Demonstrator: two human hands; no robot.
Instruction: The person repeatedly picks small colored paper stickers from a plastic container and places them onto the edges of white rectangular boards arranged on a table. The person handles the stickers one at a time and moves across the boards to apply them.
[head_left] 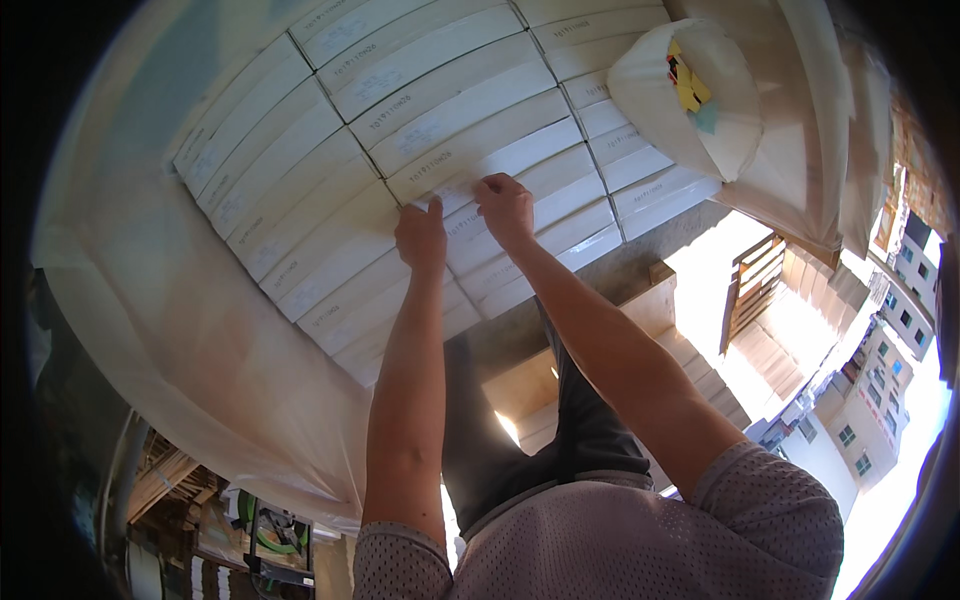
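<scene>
Long, flat white cartons [470, 150] lie stacked in several columns and rows in front of me, with rows of dark print on their narrow faces. Against the middle column, my left hand [421, 238] is closed, its thumb pointing up, near the seam between two columns. Slightly higher and to the right, my right hand [508, 208] is closed too, its fingers curled in a pinch at the carton faces. A short gap separates the two hands. Whatever may be between the fingers of either hand is hidden or too small to make out.
A pale sheet [230, 330] hangs along the stack's left side. At the upper right sits a whitish bag-like cover [640, 85] with yellow pieces [690, 88] inside. A wooden pallet [752, 290] stands in sunlight to the right. Green-and-black equipment [270, 530] is at lower left.
</scene>
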